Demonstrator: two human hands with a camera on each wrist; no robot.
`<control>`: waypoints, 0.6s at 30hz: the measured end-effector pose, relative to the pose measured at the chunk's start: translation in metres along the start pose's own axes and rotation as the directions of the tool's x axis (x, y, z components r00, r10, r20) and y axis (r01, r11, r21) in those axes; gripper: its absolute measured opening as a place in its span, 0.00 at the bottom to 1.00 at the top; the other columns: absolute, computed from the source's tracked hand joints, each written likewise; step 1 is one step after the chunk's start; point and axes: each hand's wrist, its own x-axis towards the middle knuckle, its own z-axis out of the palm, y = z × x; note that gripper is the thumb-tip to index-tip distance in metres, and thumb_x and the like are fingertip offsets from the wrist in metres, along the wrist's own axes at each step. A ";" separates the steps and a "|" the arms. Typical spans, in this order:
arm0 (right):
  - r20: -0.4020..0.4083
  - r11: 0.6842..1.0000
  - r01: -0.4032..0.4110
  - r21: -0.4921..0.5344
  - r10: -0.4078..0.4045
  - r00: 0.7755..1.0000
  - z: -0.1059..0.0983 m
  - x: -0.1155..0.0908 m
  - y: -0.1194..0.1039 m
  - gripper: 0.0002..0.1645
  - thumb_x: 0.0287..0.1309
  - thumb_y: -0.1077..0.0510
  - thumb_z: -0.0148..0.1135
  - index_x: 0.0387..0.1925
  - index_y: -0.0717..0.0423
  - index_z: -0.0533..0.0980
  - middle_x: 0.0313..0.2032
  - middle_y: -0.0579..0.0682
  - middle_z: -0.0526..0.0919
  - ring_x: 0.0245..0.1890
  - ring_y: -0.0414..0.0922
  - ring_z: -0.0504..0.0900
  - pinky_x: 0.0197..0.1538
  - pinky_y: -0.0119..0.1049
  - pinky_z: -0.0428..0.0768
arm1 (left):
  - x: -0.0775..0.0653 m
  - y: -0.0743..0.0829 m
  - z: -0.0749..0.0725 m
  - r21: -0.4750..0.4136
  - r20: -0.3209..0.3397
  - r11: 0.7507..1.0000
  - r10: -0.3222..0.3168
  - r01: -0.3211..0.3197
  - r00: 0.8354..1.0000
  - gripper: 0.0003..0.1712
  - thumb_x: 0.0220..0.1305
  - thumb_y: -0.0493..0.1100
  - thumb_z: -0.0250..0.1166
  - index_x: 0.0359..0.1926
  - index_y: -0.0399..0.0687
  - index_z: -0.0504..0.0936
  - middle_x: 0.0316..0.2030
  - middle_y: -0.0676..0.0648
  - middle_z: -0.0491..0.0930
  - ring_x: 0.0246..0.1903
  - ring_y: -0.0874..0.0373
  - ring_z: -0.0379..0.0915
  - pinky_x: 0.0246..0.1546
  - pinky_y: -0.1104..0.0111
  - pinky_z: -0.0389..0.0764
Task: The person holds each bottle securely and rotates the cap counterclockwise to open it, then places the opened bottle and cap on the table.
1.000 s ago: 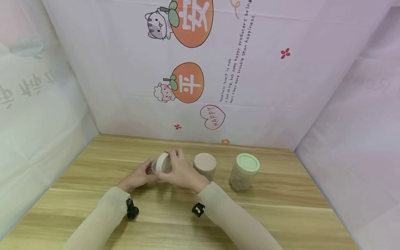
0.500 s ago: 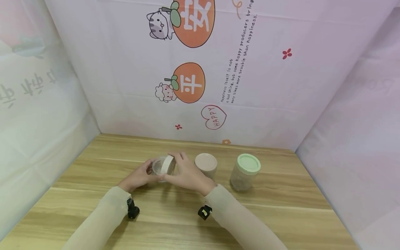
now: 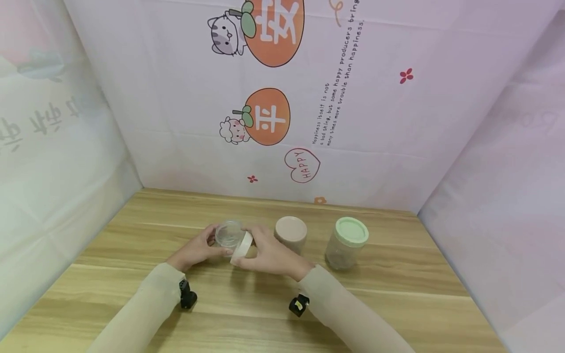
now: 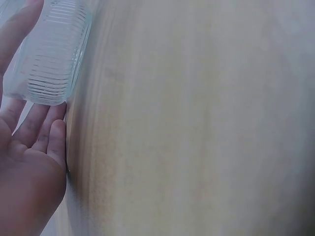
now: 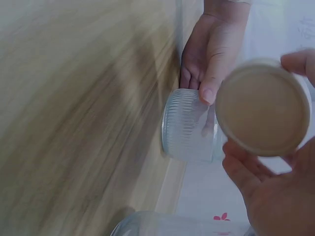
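An open clear jar (image 3: 228,234) with a ribbed lower wall stands on the wood-grain table. My left hand (image 3: 196,250) grips it from the left side, thumb on the near side. In the left wrist view the ribbed jar wall (image 4: 54,54) rises above my curled fingers. My right hand (image 3: 275,252) holds a white lid (image 3: 241,247) by its edge, tilted on its side just right of the jar's mouth. In the right wrist view the lid's round face (image 5: 263,110) shows between thumb and fingers, partly in front of the jar (image 5: 187,125).
A jar with a pinkish-beige lid (image 3: 290,229) stands just behind my right hand. Farther right is a jar with a green lid (image 3: 350,232). A printed cloth wall (image 3: 353,162) rises at the table's back edge.
The lid has come away from over the jar, moving right and toward me in my right hand, so the jar's mouth now shows. My left hand stays in place on the jar.
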 end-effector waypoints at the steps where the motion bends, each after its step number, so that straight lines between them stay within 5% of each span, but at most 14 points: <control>1: 0.019 1.000 0.017 0.009 -0.018 1.000 0.000 -0.001 0.001 0.51 0.44 0.31 0.60 0.64 0.53 0.58 0.57 0.48 0.64 0.54 0.38 0.65 0.53 0.36 0.70 | 0.000 0.000 0.000 -0.004 0.001 1.000 0.002 -0.002 1.000 0.49 0.43 0.54 0.74 0.64 0.60 0.57 0.58 0.50 0.65 0.61 0.52 0.57 0.60 0.53 0.59; 8: 0.173 0.975 0.104 0.196 -0.139 0.975 0.004 -0.005 0.010 0.50 0.43 0.38 0.68 0.61 0.58 0.59 0.47 0.43 0.72 0.46 0.36 0.72 0.49 0.32 0.73 | 0.001 -0.001 -0.001 -0.006 0.007 1.000 0.015 -0.014 1.000 0.48 0.44 0.53 0.73 0.64 0.58 0.57 0.59 0.49 0.64 0.61 0.52 0.56 0.60 0.53 0.58; 18: 0.289 0.972 0.114 0.205 -0.171 0.942 0.016 -0.009 0.018 0.49 0.43 0.35 0.66 0.62 0.51 0.58 0.48 0.45 0.72 0.47 0.37 0.72 0.48 0.28 0.71 | 0.002 -0.003 0.000 0.006 0.001 1.000 0.012 -0.012 1.000 0.49 0.43 0.54 0.74 0.64 0.57 0.58 0.59 0.48 0.64 0.61 0.51 0.56 0.61 0.53 0.57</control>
